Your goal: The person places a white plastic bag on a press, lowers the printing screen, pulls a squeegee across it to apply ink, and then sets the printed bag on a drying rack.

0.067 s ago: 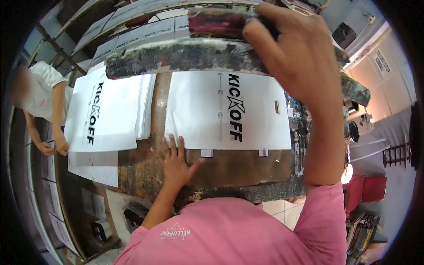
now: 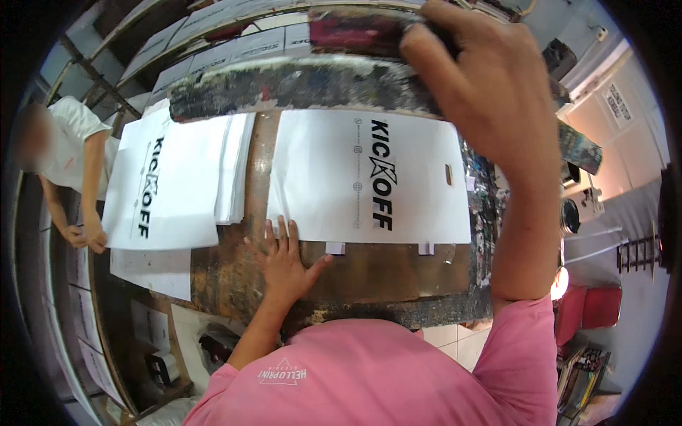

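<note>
My left hand (image 2: 282,264) lies flat on the brown worktable, fingers spread, its fingertips at the near left corner of a printed white bag (image 2: 320,177) with a small handle slot. Across the bag's far side stands the raised edge of a paint-crusted screen-printing frame (image 2: 305,86). My right hand (image 2: 490,85) reaches over the frame's right part. Its thumb and fingers close round the end of an ink-stained, dark red bar, which looks like a squeegee (image 2: 352,30); the palm hides where it meets the frame.
To the left, a co-worker (image 2: 67,149) holds the near edge of a printed white bag (image 2: 177,184) on a stack. Racks (image 2: 82,64) with printed bags stand behind and left. Small white tabs (image 2: 335,248) stick to the table (image 2: 383,280). Cans (image 2: 568,215) stand at right.
The frame's near edge is slightly higher in the picture, and my right hand has shifted a little right. The co-worker's hand and the left bag's near edge are slightly lower. My left hand stays put.
</note>
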Available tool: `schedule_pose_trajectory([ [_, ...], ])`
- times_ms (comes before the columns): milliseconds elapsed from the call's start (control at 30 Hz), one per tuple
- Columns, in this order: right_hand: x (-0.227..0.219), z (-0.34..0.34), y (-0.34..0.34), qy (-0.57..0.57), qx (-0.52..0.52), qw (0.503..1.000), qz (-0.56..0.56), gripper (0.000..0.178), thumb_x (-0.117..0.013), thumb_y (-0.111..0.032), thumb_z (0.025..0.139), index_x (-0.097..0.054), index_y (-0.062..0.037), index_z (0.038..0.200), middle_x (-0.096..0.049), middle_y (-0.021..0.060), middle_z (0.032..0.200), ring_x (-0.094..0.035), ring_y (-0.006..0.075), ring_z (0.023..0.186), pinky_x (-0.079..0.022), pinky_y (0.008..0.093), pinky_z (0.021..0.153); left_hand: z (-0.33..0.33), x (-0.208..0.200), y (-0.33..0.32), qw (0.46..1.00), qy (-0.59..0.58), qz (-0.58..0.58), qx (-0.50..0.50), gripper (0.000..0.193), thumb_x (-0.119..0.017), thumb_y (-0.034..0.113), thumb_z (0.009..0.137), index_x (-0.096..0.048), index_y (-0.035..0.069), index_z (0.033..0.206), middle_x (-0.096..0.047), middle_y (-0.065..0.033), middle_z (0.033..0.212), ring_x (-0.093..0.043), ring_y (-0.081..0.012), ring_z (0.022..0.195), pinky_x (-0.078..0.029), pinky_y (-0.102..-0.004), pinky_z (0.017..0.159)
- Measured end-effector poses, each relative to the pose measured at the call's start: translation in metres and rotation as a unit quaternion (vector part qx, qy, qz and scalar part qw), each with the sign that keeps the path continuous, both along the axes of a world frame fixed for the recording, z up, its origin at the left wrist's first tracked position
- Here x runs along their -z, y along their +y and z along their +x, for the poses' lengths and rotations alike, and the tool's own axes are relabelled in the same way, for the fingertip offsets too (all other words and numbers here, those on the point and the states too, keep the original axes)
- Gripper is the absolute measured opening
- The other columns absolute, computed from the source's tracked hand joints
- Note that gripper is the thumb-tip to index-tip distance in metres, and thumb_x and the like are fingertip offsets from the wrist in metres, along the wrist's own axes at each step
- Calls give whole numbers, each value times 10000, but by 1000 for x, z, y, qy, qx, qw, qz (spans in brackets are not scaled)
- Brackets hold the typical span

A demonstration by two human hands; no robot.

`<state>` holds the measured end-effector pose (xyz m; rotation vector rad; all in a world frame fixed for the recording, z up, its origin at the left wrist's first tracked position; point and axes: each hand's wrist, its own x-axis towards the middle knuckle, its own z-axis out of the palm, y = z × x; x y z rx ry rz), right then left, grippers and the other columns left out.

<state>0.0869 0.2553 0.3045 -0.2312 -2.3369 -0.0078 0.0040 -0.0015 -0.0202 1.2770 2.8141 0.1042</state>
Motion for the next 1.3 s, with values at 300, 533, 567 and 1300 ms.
schedule_pose_trajectory([
  [300,-33,-18,19,-81,44,980,-178,341,-494,-254,888,-674,-2,744,-617,90,607,-563,162,533,-453,348,491,-36,-96,81,901,-149,405,-48,371,-747,248,921,-704,-9,1186,-742,-200,995,-743,-236,803,-572,-345,690],
  [533,-27,-17,12,-87,60,979,-175,348,-482,-267,913,-667,-19,754,-600,60,602,-529,130,524,-424,316,468,-33,-64,63,852,-265,428,-143,610,-729,251,934,-509,-24,1432,-590,-202,1331,-670,-284,1105,-575,-383,779],
  [567,-26,-18,12,-88,65,977,-180,349,-481,-269,916,-666,-21,756,-597,56,602,-524,126,523,-420,312,465,-34,-61,57,841,-321,412,-142,766,-731,345,933,-384,17,1532,-461,-198,1455,-596,-305,1210,-577,-412,813],
  [1300,-22,-6,-4,-56,110,990,-66,458,-483,-365,922,-629,-5,679,-518,87,547,-515,203,551,-465,391,584,-158,-28,100,880,-230,377,175,260,-692,-30,787,-794,54,1011,-714,-108,1231,-710,-256,1056,-559,-334,905],
])
